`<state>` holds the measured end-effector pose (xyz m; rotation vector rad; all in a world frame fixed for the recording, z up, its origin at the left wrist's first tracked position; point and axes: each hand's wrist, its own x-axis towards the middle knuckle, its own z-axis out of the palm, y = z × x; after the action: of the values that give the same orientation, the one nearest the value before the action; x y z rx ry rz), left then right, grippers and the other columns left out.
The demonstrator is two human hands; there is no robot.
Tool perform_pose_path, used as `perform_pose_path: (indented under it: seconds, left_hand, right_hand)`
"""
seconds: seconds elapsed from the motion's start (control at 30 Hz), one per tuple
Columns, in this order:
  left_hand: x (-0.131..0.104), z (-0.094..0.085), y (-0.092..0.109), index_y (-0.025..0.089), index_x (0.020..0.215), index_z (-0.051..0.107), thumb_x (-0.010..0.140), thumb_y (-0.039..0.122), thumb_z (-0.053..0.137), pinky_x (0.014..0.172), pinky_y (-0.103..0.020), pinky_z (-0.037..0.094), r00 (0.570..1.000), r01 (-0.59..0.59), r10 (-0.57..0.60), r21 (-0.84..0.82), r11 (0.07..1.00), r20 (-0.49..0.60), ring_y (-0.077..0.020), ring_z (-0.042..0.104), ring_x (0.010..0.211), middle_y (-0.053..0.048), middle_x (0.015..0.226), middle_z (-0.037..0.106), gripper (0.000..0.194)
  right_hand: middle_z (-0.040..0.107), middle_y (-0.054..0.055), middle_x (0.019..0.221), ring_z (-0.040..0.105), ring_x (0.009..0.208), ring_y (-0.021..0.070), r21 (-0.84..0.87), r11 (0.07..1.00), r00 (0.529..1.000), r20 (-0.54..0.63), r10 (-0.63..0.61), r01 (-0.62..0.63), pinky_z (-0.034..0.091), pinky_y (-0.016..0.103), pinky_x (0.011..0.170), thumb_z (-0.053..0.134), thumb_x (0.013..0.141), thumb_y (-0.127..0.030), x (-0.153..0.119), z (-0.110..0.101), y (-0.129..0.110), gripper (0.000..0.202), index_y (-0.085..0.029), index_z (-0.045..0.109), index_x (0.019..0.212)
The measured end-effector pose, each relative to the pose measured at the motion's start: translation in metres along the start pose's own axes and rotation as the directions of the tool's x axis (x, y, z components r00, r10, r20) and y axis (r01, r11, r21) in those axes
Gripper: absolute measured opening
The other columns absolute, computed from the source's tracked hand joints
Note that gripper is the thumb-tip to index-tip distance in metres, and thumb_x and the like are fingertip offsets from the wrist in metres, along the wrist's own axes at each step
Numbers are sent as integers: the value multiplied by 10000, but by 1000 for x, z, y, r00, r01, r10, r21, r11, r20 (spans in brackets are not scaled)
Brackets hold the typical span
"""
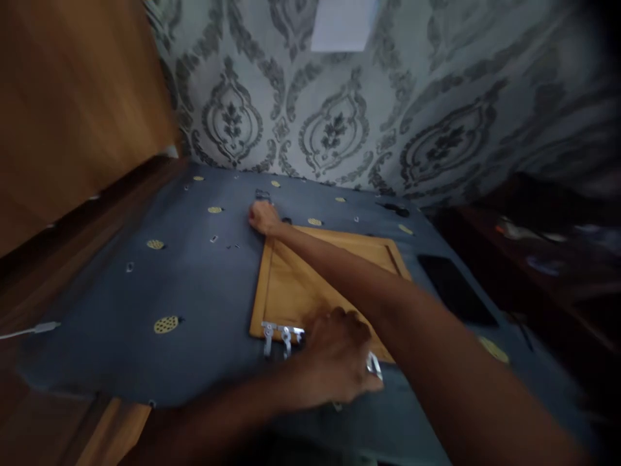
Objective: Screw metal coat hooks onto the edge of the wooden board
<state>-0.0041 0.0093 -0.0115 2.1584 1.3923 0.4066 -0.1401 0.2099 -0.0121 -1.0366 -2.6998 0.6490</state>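
Observation:
My left hand (337, 356) is curled over the near edge of a wooden panel (286, 278) with a raised border. A shiny metal piece (373, 366) shows between its fingers; the hand hides most of it. Just left of that hand, metal fittings that look like hinges (276, 333) lie across the panel's near edge. My right arm crosses over the panel, and my right hand (263, 217) is closed at its far left corner. What those fingers hold, if anything, is hidden. A small clear or metallic object (262, 194) lies right behind the right hand.
A blue cloth with pineapple prints (208, 291) covers the table. Tiny parts (233, 246) lie left of the panel. To its right is a black phone or tablet (456, 288); a dark tool (394, 209) lies behind. A white cable (36, 329) reaches the left edge.

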Motion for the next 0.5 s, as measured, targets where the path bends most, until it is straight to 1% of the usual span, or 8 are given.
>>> perform_pose_path:
  seconds: [0.07,0.1,0.13,0.17,0.23,0.3,0.4,0.5]
  left_hand:
    - [0,-2,2,125,1153,648,860,412,757,1030,-472,469,998,56,-57,56,997,22,-338,601,1157,-160,1219,673,425]
    - [1,-3,3,111,1124,659,861,410,763,1034,-465,466,997,68,-70,81,994,23,-336,600,1152,-163,1205,671,412]
    - [1,-3,4,110,1090,667,858,413,772,1036,-456,464,997,71,-73,94,993,17,-332,599,1152,-159,1194,668,396]
    - [2,-3,4,112,1065,671,855,409,778,1036,-451,462,997,77,-78,102,992,13,-329,598,1153,-153,1176,669,378]
    - [2,-2,5,131,1041,672,838,408,800,1023,-443,466,995,93,-96,105,990,19,-320,605,1135,-131,1141,674,366]
    - [1,-3,6,154,1021,670,826,402,816,1010,-434,468,995,96,-98,108,990,14,-310,606,1130,-108,1121,676,348]
    - [-1,-5,9,165,1009,664,826,399,823,1015,-434,462,994,108,-109,127,986,3,-306,597,1156,-100,1138,670,337]
    - [0,-9,12,159,1030,661,823,416,828,1011,-435,463,988,139,-146,137,981,44,-307,596,1163,-105,1164,666,370]
  right_hand:
    - [659,100,1293,679,1100,241,103,995,1000,-21,19,-17,596,458,924,657,984,-366,-10,-8,8,358,-171,627,1283]
    - [687,88,1221,691,1049,221,159,987,999,-32,28,-22,603,427,891,665,980,-346,-18,-13,15,303,-159,655,1218]
    - [725,92,1100,694,972,193,220,975,999,-41,30,-20,596,348,852,668,968,-283,-29,-18,23,215,-136,696,1121]
    - [737,77,990,688,887,163,278,960,998,-61,33,-14,582,290,798,647,964,-231,-43,-23,32,169,-124,707,1079]
    - [720,34,823,646,723,123,376,926,994,-99,37,3,549,238,686,624,938,-188,-81,-32,52,165,-114,714,1054]
    - [687,6,729,591,624,106,436,900,988,-147,52,18,510,227,615,633,898,-210,-126,-39,76,165,-117,722,1001]
    - [662,-9,687,545,579,105,485,874,971,-225,84,37,468,230,570,630,834,-250,-185,-42,112,162,-136,722,902]
    - [649,-10,662,545,589,121,503,863,950,-289,118,46,451,244,578,612,775,-247,-220,-42,137,142,-152,709,815]
